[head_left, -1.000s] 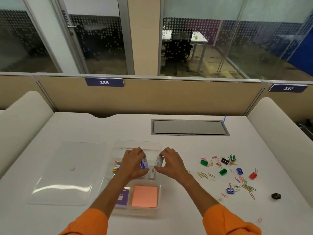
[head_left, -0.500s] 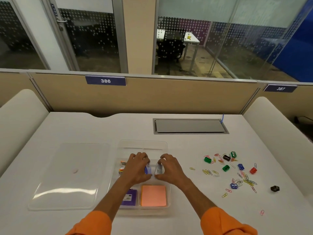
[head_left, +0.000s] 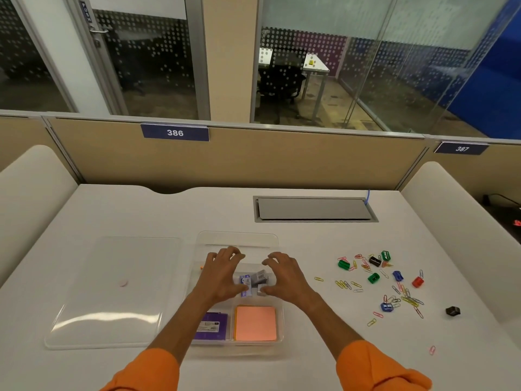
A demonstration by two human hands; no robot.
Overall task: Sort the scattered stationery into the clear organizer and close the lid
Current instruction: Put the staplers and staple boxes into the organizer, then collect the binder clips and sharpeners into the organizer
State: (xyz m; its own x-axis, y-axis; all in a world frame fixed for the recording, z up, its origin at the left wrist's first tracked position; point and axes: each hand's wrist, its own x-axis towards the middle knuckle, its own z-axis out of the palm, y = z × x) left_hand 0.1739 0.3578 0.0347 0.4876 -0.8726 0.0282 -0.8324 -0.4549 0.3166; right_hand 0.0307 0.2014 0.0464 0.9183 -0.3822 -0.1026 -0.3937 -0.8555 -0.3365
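Pink note pad [head_left: 255, 323] lies in clear organizer [head_left: 238, 235], just short of right hand [head_left: 284, 277]. On left hand [head_left: 220, 275] and right hand, fingers spread, arched, gripping nothing; thumbs touch small boxes [head_left: 258, 277] between them. Flat lid [head_left: 112, 292] left of left hand; paper clips [head_left: 406, 299] scattered right of right hand.

One organizer [head_left: 238, 239], one lid [head_left: 112, 300]

"386" on blue partition plate [head_left: 175, 132], "387" on right plate [head_left: 461, 148], "PUSH" on door sign [head_left: 85, 12]
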